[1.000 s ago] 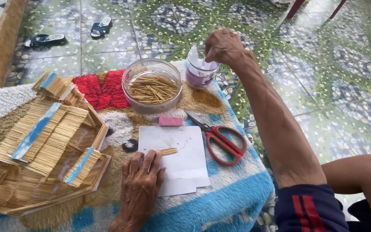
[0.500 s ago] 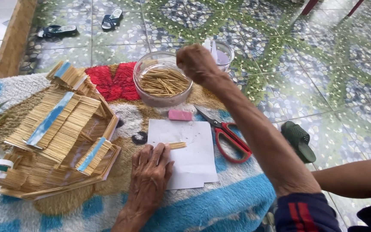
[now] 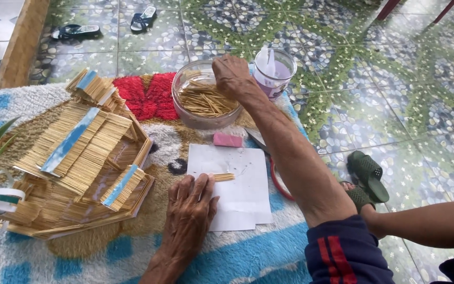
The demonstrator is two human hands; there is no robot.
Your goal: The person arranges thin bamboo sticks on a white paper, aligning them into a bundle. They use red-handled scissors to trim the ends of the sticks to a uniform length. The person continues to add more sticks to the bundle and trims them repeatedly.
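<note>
Green patterned floor tiles under daylight, wooden beam at left.

Both hands were bare, the forearms uncovered. The right arm wore a short navy sleeve with red stripes.

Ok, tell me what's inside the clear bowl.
The clear bowl holds a loose pile of thin wooden sticks. The right hand reaches in at its rim, hiding whatever its fingers touch.

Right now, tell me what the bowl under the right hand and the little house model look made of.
Bowl: clear glass or plastic, glossy; the sticks show through its wall. House model: thin pale wooden sticks laid in rows, matte, with blue strips, maybe tape.
</note>
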